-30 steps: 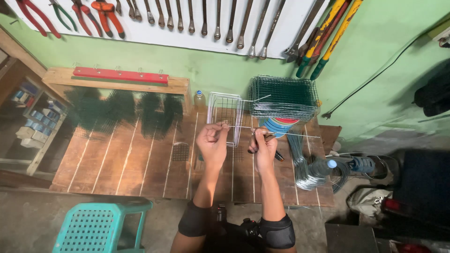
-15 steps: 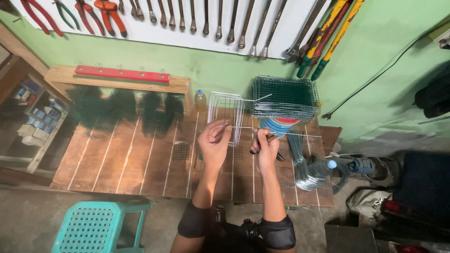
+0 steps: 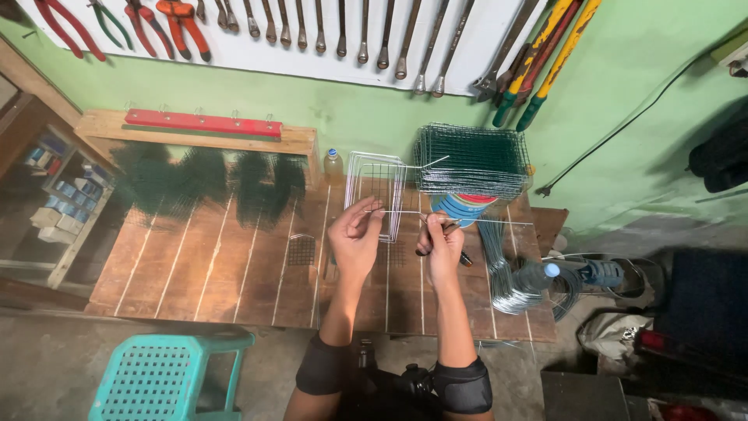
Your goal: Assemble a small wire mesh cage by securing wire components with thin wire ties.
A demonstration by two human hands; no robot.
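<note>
My left hand (image 3: 354, 234) pinches a thin straight steel wire (image 3: 499, 222) that runs off to the right over the wooden bench (image 3: 195, 273). My right hand (image 3: 441, 243) holds dark-handled pliers (image 3: 460, 256) against the same wire near its left end. Just beyond my hands a stack of bent white wire frames (image 3: 375, 183) stands on the bench. A pile of green wire mesh panels (image 3: 471, 160) sits at the back right.
A coil of wire (image 3: 510, 281) and a plastic bottle (image 3: 538, 274) lie at the bench's right end. Wrenches and pliers hang on the white wall board (image 3: 312, 35). A small bottle (image 3: 333, 165) stands at the back. A teal plastic stool (image 3: 167, 374) is at front left.
Both hands have stayed over the wire with only small finger shifts; the right hand with the pliers has edged slightly along the wire.
</note>
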